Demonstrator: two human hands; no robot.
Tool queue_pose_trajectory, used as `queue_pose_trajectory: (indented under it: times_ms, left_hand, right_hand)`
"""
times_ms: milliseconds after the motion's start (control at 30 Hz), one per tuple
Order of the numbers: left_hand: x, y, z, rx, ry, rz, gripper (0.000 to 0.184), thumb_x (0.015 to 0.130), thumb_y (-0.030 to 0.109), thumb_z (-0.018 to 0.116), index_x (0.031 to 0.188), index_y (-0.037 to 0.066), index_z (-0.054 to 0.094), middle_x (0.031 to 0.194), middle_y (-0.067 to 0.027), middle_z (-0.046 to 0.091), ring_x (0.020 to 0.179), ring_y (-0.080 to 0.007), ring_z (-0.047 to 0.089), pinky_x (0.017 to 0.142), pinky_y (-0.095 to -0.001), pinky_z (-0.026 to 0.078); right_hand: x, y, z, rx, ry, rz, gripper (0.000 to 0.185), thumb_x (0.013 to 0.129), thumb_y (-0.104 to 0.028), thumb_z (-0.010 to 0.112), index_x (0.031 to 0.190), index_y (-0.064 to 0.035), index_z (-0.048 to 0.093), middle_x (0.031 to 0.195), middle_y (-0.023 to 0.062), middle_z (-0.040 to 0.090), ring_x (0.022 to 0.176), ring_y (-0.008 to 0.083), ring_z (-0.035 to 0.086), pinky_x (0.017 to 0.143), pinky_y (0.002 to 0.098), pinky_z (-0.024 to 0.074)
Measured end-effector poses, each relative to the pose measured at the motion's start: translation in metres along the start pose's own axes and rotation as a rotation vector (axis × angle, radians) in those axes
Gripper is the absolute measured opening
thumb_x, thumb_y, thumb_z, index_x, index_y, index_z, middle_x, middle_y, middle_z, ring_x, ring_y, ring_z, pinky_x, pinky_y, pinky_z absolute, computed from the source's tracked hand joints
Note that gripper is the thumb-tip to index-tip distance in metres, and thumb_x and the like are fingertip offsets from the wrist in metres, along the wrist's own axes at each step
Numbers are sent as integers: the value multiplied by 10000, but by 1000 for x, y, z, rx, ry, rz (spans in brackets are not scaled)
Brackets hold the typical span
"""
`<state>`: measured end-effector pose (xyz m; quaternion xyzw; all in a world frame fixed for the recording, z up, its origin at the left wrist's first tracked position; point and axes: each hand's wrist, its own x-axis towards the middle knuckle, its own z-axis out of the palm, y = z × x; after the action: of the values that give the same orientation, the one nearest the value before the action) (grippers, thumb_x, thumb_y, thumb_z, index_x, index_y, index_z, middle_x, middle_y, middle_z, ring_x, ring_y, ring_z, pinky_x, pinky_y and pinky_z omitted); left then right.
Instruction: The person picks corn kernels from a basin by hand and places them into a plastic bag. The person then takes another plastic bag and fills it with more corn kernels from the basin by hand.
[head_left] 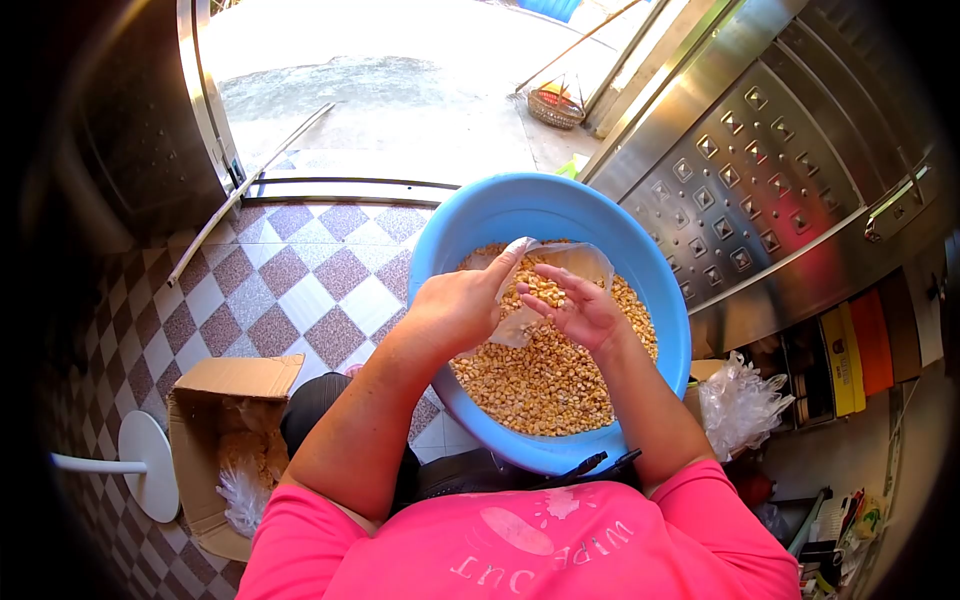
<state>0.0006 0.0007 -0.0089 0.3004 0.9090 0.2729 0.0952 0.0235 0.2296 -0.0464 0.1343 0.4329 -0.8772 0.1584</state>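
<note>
A large blue basin (672, 330) stands in front of me, with a thick layer of yellow corn kernels (530, 390) in it. My left hand (462, 300) is over the basin, its fingers closed on the rim of a clear plastic bag (588, 262). The bag's mouth gapes towards my right, and its lower part lies against the kernels. My right hand (582, 312) is at the bag's mouth with fingers spread and palm partly turned up. A few kernels show near its fingertips; whether they rest on the hand or lie behind it, I cannot tell.
On the left are an open cardboard box (205, 490) with plastic bags and a white round-based stand (150, 468). A long stick (250, 190) leans across the doorway. At right are a metal door (740, 190) and bundled clear bags (742, 405). A basket (556, 107) sits outside.
</note>
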Motion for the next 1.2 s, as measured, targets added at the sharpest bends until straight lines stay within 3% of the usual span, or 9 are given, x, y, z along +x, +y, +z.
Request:
queue_pose_trajectory:
  times_ms: [267, 333, 367, 467, 500, 567, 767, 900, 1200]
  left_hand:
    - [-1, 3, -4, 18, -35, -39, 757, 834, 69, 516, 1499, 282, 222, 1006, -192, 670, 868, -318, 671, 719, -428, 520]
    - [-1, 5, -6, 15, -50, -46, 762, 830, 68, 515, 1499, 283, 221, 1009, -190, 670, 873, -316, 670, 724, -426, 520]
    - [-1, 5, -7, 12, -64, -55, 766, 826, 67, 514, 1500, 284, 219, 1012, -188, 670, 877, -315, 669, 730, -424, 519]
    - [-3, 6, -9, 15, -57, -39, 772, 819, 62, 507, 1500, 283, 218, 1017, -186, 670, 877, -318, 669, 737, -422, 519]
    - [-3, 5, -9, 15, -57, -40, 772, 819, 62, 507, 1500, 283, 218, 1017, -186, 670, 877, -318, 669, 737, -422, 519]
    - [-2, 5, -7, 3, -62, -52, 769, 823, 63, 504, 1501, 282, 215, 1023, -184, 669, 883, -317, 667, 743, -420, 518]
    - [1, 0, 1, 3, -38, -50, 752, 830, 72, 502, 1498, 274, 223, 1018, -185, 665, 890, -321, 661, 747, -432, 514]
    - [-2, 1, -4, -5, -44, -41, 746, 833, 73, 506, 1496, 273, 228, 1016, -185, 665, 885, -325, 661, 744, -435, 513]
    - [-1, 1, -3, -10, -15, -21, 747, 838, 73, 521, 1495, 277, 232, 1010, -189, 665, 873, -323, 663, 733, -436, 514]
  right_hand:
    - [1, -7, -13, -235, 70, -214, 434, 945, -227, 555, 1332, -47, 476, 1251, 112, 500, 1119, 213, 536, 934, 369, 478]
    - [-3, -6, -7, -765, 176, -276, 363, 953, -185, 529, 1289, -50, 510, 1242, 103, 542, 1109, 194, 558, 897, 357, 508]
    - [-6, -8, -7, -764, 175, -277, 363, 953, -185, 529, 1289, -50, 510, 1242, 103, 542, 1109, 194, 558, 897, 357, 508]
    - [-17, -10, 3, -821, -192, 26, 242, 930, -191, 546, 1102, -41, 625, 953, 43, 652, 793, 135, 645, 654, 268, 547]
    - [-21, -6, 10, -821, -192, 27, 242, 930, -191, 546, 1102, -41, 625, 953, 43, 652, 793, 135, 645, 654, 268, 547]
    - [-24, 5, 20, -1249, -287, 371, 248, 925, -201, 531, 1095, -48, 627, 942, 77, 653, 761, 149, 651, 608, 290, 555]
    - [-12, 44, 9, -1834, -239, 659, 334, 885, -286, 556, 1122, -59, 618, 859, 129, 651, 709, 220, 667, 599, 345, 580]
    - [-11, 66, 24, -1667, -371, 764, 346, 884, -293, 556, 1061, 4, 537, 858, 178, 620, 613, 250, 649, 545, 365, 585]
    - [-9, 63, 19, -1636, -531, 580, 290, 873, -240, 585, 1088, -45, 579, 753, 83, 615, 562, 161, 588, 503, 289, 492]
